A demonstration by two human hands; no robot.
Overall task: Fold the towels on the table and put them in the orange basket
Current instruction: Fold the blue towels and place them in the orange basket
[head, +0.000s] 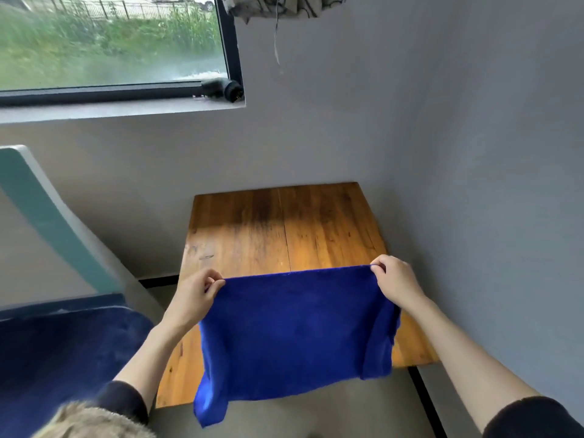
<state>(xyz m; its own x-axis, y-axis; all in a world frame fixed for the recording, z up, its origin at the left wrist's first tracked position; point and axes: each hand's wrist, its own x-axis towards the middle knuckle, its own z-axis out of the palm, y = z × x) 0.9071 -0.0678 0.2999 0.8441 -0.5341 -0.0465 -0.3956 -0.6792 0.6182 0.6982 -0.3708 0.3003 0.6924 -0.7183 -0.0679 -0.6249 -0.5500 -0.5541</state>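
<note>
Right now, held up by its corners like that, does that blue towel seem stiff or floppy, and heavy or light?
Probably floppy: the blue towel sags between the left hand and right hand and hangs in soft folds. Likely light, since fingertip pinches at two corners carry it. It looks plush, so probably not slippery. Over the wooden table it would drape, not stand.

hidden: near part of surface (284, 229) behind blue towel (294, 330) | cut off: window (110, 42) top and left, curtain (278, 4) top | blurred: greenery outside
</note>
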